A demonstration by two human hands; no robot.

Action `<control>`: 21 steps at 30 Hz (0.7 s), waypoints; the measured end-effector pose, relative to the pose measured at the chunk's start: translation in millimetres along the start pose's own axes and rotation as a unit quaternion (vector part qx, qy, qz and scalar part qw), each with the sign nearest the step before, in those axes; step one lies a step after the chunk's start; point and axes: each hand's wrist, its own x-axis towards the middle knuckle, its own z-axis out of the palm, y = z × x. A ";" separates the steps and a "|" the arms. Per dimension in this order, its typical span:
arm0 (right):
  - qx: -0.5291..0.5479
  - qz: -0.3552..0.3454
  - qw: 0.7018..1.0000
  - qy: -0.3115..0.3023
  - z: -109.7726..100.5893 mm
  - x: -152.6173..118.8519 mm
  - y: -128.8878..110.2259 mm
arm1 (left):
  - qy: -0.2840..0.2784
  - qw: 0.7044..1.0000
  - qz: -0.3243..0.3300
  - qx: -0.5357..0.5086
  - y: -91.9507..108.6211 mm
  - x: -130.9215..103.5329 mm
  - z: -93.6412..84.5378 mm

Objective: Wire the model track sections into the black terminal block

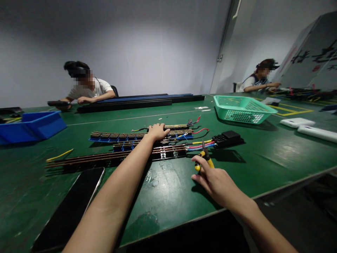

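Observation:
My left hand (158, 131) reaches forward and rests palm down on a row of long copper-and-black strips (113, 136) with blue clips and coloured wires. Closer to me, my right hand (214, 181) grips yellow-handled pliers (205, 157), whose tip points at the wire ends (201, 144) coming off the strips. A black connector block (228, 138) lies just right of those wires. A longer dark strip (110, 157) lies nearest to me on the green table (276, 154).
A phone (70, 211) lies face up at the near left. A blue bin (33, 126) stands far left, a green basket (243, 109) far right, and long black rails (137, 101) at the back. Two other people sit at the table's far side. The table edge runs close on the right.

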 end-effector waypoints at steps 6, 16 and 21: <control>-0.094 -0.099 0.989 -0.052 -6.2 7.5 13.0 | 0.001 1.000 0.003 0.004 0.8 -2.2 -1.1; 0.388 0.144 0.894 0.169 -10.3 -2.1 3.8 | 0.001 1.000 0.007 0.002 0.3 -0.8 -1.8; 0.615 0.233 0.708 0.257 -10.9 1.7 -1.4 | -0.005 1.000 0.001 0.007 1.8 -2.7 -3.3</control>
